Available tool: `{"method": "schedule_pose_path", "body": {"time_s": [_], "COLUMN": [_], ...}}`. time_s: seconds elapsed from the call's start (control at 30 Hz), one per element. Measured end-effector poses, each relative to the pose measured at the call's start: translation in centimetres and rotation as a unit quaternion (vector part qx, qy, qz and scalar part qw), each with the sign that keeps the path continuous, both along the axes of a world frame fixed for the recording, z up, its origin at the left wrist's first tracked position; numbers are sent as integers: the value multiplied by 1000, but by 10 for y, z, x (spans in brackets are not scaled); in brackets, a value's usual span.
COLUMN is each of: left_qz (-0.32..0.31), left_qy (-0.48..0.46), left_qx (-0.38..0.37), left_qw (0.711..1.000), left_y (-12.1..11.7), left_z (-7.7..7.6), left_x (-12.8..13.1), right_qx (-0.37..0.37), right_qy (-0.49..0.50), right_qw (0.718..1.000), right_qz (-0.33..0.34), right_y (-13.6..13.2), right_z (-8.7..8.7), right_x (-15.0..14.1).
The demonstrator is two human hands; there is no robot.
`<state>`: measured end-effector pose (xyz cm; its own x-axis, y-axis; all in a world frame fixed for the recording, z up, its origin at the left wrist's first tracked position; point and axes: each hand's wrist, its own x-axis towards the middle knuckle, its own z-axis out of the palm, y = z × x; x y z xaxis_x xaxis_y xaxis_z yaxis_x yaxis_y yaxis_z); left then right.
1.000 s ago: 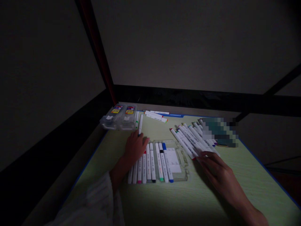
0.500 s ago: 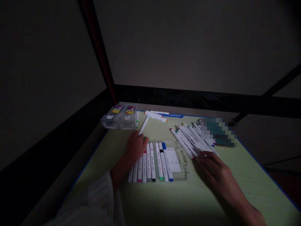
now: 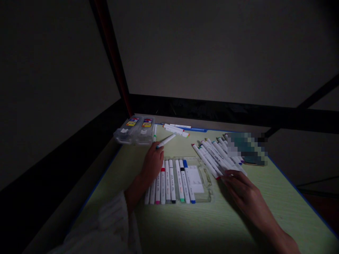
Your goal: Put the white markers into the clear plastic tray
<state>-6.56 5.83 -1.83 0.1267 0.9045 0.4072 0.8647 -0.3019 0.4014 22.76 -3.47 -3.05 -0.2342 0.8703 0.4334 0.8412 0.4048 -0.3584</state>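
Observation:
My left hand (image 3: 151,163) is closed, its fingertips on a white marker (image 3: 167,140) with a dark end, which slants up and to the right. Below it, an open clear plastic case (image 3: 208,183) lies flat, with several white markers (image 3: 167,181) side by side in it. The case's right part shows a white paper insert (image 3: 196,180). My right hand (image 3: 245,192) is at the near end of a loose pile of markers (image 3: 212,157), fingers closed on the end of a marker there. Its fingers partly hide that grip.
Two closed clear cases (image 3: 144,132) with coloured labels stand at the table's back left, a green-marked marker (image 3: 155,132) beside them. Several markers (image 3: 176,130) and a blue strip (image 3: 194,129) lie along the back edge. A blurred-out item (image 3: 247,148) lies right of the pile.
The marker at my left fingertips has tipped over to the right, and its dark end now shows. My left hand has shifted slightly up. My right hand has hardly moved.

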Motion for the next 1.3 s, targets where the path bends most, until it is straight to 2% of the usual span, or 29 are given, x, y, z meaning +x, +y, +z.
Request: {"method": "schedule_pose_path", "body": {"time_s": [0.2,0.37,0.5,0.67,0.8,1.03,1.3], "left_qz": [-10,-38,-41,8,29,15,-32], "left_qy": [-112,-255,-371,-500,-537,-567,-531], "left_qx": [54,36,-9,-106,-167,-188,-222], "left_qw": [992,966,928,859,827,802,817], "left_y": [0,-1,-3,-2,-4,-8,-12], "left_z": [4,3,7,12,14,13,15], "left_x": [-1,0,6,11,14,19,22], "right_qx": [-9,-14,-4,-9,4,6,29], "right_qy": [-7,-2,-3,-3,2,-2,-15], "right_qw": [1000,1000,1000,1000,1000,1000,999], "right_qz": [-5,-1,2,-3,0,8,2], "right_y": [0,0,1,0,-1,-3,-6], "right_z": [-2,-5,-5,-2,1,0,1], "right_x": [1,2,2,0,-1,-1,0]}}
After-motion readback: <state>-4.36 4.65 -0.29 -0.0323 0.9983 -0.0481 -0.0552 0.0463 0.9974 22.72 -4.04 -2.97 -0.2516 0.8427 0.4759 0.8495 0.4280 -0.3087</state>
